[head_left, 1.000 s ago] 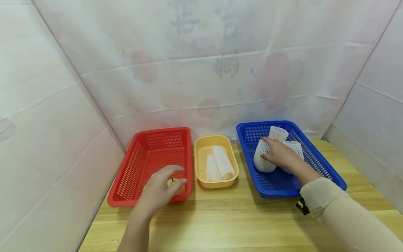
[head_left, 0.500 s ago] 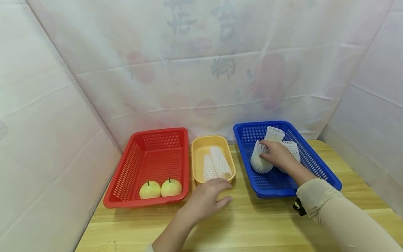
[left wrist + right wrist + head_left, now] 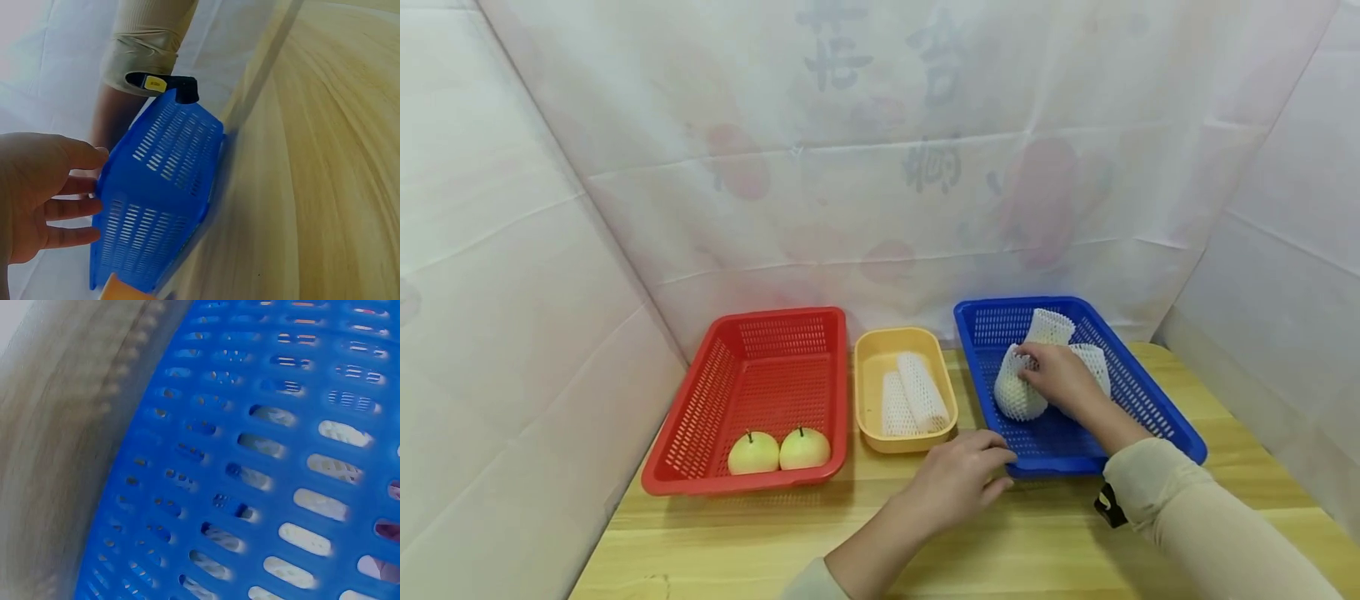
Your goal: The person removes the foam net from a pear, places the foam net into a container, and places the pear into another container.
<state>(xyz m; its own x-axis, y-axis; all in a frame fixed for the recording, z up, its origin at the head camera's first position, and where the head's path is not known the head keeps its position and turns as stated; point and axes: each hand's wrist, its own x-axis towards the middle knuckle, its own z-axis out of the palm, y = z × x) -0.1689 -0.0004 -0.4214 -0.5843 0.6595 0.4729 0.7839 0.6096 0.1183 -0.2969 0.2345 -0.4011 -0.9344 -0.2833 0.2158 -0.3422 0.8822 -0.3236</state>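
Observation:
In the head view my right hand [image 3: 1060, 379] reaches into the blue basket [image 3: 1078, 467] and pinches the top edge of a white foam fruit net [image 3: 1018, 396], which is rounded out by a fruit inside. Two more foam nets lie in that basket: one [image 3: 1051, 327] behind my fingers, another [image 3: 1093, 364] partly hidden by my hand. My left hand [image 3: 958, 479] is at the basket's near left corner, its fingers loosely extended. In the left wrist view the fingertips of my left hand [image 3: 37, 194] meet the blue rim; firm contact is hard to tell. Basket slats hide my right hand's work in the right wrist view.
A red basket [image 3: 741, 485] on the left holds two yellow-green pears [image 3: 754, 454]. Between the baskets stands a small yellow tray [image 3: 880, 343] with two flat foam nets [image 3: 921, 392]. All stand on a wooden table [image 3: 760, 542] enclosed by white cloth walls.
My left hand has moved from over the pears in the red basket, rightward past the yellow tray, to the blue basket's corner. My right hand stays at the same foam net.

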